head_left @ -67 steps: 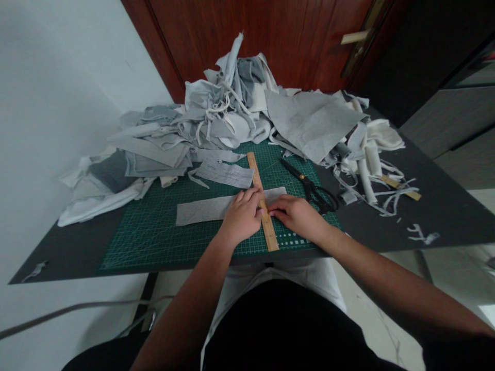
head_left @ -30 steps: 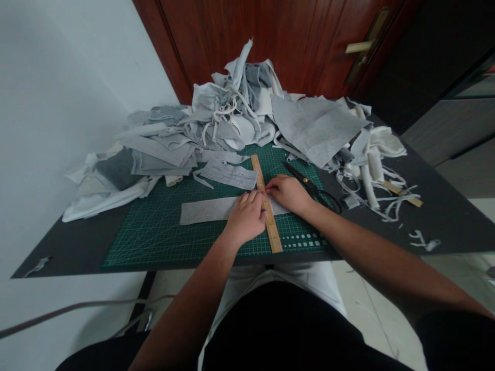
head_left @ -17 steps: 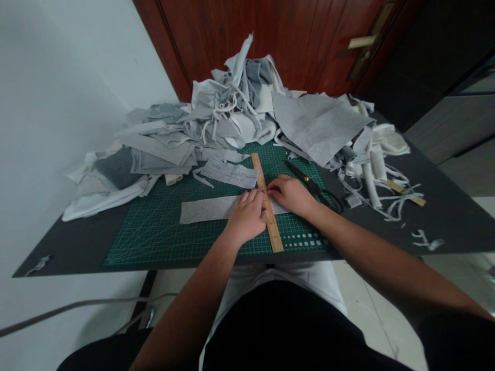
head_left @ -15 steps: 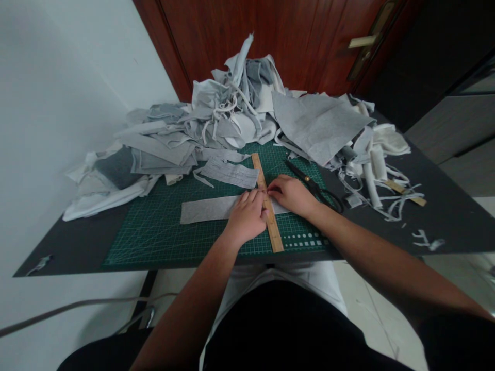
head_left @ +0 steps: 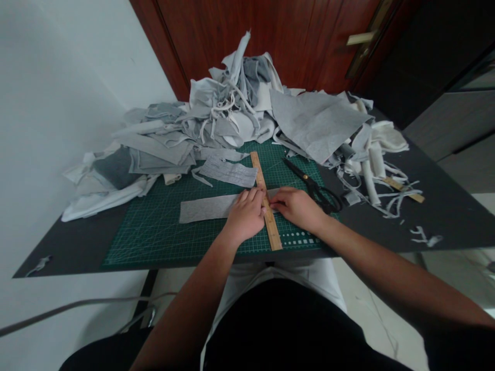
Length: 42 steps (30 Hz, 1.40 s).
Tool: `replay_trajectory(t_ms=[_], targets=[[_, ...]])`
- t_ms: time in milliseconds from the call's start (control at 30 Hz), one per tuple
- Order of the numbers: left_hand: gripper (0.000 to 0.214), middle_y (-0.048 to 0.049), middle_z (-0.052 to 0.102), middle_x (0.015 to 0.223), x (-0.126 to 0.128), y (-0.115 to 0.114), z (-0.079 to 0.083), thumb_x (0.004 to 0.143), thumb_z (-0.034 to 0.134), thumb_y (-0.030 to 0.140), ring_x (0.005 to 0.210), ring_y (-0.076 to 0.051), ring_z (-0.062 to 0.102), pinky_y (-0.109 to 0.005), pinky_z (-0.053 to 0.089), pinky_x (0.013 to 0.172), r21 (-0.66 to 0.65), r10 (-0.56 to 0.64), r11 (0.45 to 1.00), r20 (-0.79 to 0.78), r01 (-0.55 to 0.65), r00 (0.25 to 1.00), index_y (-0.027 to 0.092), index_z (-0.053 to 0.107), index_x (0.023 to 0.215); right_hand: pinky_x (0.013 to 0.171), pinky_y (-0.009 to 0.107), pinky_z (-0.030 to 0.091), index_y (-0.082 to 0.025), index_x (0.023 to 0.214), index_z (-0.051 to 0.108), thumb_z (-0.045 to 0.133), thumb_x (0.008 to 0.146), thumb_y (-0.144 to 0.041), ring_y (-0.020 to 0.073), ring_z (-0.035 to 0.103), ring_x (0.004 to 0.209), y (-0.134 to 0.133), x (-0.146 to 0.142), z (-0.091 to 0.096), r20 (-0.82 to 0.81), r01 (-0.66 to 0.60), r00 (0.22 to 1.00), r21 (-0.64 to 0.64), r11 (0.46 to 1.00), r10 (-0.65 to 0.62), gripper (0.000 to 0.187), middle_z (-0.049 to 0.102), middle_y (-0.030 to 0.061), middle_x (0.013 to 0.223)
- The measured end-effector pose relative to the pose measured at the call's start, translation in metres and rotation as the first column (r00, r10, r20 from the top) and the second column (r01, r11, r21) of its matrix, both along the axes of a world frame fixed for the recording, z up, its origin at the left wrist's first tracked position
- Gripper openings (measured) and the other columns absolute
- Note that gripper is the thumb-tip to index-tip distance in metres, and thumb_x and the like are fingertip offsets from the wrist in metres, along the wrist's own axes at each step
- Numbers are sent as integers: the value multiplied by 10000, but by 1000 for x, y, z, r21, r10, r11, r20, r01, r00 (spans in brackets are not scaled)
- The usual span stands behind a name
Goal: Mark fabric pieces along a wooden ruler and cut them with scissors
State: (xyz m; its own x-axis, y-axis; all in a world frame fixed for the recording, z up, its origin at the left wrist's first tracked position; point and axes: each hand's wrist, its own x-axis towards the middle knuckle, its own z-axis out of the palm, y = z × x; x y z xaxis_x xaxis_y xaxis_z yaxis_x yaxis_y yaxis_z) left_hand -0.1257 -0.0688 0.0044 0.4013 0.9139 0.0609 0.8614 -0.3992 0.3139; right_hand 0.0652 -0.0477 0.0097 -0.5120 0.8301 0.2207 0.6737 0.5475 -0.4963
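- Your grey cloth strip [head_left: 204, 208] lies flat across the green mat [head_left: 154, 237], with the wooden ruler [head_left: 272, 232] crossing over it near its right end.
- Your left hand [head_left: 246, 212] rests over the strip, fingers close together and their tips at the ruler; whether they clamp its edge or only press down, you cannot tell from here.
- Your right hand [head_left: 296, 206] sits just right of the ruler, over the strip's right end, with thumb and fingertips drawn together; whether cloth is pinched between them is hidden.
- Expect the cloth to be light, soft and limp: it will probably wrinkle or skew if you push it from one end, so a flat, spread palm should steady it best.
- Lift it, if need be, by two corners; one pinched corner would likely let the rest droop.
- The ruler looks light and stiff, and could pivot under a single fingertip; press it at two places well apart.
- Mind the black scissors [head_left: 307, 178], lying just beyond your right hand: hold them by the handles, away from the blades.
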Motion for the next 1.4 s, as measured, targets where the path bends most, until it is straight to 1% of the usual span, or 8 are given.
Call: replay_trajectory(t_ms=[100, 333, 533, 667, 800, 900, 1133, 1400], targets=[[498, -122, 491, 1593, 1, 0, 0, 986, 500, 220, 1422, -296, 458, -441, 347, 1238, -2, 11, 1000, -18, -11, 1000, 128, 467, 1474, 854, 329, 531, -163, 877, 779, 703, 920, -84, 214, 689, 883, -9, 3, -3, -3, -21, 1000, 15, 1000, 21, 117, 728, 64, 878], [473, -105, 514, 1567, 1, -1, 2, 985, 497, 216, 1406, -282, 466, -416, 346, 1238, -7, 23, 1000, -35, -24, 999, 143, 480, 1452, 850, 346, 546, -152, 911, 779, 708, 924, -89, 229, 693, 893, -25, 9, -9, -45, -64, 997, 52, 997, 66, 96, 732, 67, 891], [462, -95, 504, 1573, 1, -1, 3, 982, 506, 215, 1405, -283, 463, -420, 344, 1238, -14, 17, 1000, -31, -17, 999, 159, 488, 1440, 868, 349, 551, -157, 942, 779, 702, 935, -97, 226, 699, 905, -28, 10, -10, -87, -61, 994, 34, 998, 64, 98, 742, 71, 923], [464, -95, 500, 1576, 1, -1, 3, 987, 506, 218, 1404, -285, 463, -430, 353, 1231, -18, 15, 1000, -32, -15, 999, 173, 476, 1448, 877, 351, 549, -151, 974, 778, 679, 944, -89, 230, 696, 914, -26, 9, -10, -66, -42, 997, 24, 999, 43, 121, 732, 79, 933], [473, -106, 495, 1584, 1, -1, 2, 990, 515, 217, 1407, -287, 459, -437, 354, 1231, -19, 11, 1000, -25, -11, 1000, 165, 469, 1458, 887, 350, 546, -151, 998, 784, 668, 949, -91, 228, 701, 917, -21, 6, -8, -34, -1, 999, 0, 1000, 1, 140, 733, 85, 961], [483, -107, 496, 1585, 0, -1, 1, 990, 512, 222, 1408, -287, 459, -438, 358, 1229, -10, 11, 1000, -26, -11, 1000, 162, 464, 1467, 882, 348, 543, -156, 961, 791, 677, 945, -103, 227, 697, 900, -14, 4, -7, -11, 15, 1000, -4, 1000, -15, 126, 733, 79, 939], [503, -108, 524, 1558, 0, -1, 0, 990, 495, 225, 1387, -288, 481, -422, 354, 1228, 20, -2, 1000, -36, 3, 999, 131, 466, 1483, 918, 327, 515, -145, 1007, 803, 653, 944, -96, 234, 692, 947, 8, -5, -3, 63, 72, 995, 1, 997, -72, 169, 737, 91, 964], [527, -112, 502, 1584, 0, 0, -1, 987, 499, 232, 1406, -295, 463, -420, 333, 1244, 29, -10, 1000, -47, 11, 999, 106, 470, 1498, 926, 300, 488, -137, 975, 790, 615, 960, -120, 225, 686, 972, 29, -14, 0, 133, 118, 984, 11, 993, -119, 176, 747, 103, 987]])
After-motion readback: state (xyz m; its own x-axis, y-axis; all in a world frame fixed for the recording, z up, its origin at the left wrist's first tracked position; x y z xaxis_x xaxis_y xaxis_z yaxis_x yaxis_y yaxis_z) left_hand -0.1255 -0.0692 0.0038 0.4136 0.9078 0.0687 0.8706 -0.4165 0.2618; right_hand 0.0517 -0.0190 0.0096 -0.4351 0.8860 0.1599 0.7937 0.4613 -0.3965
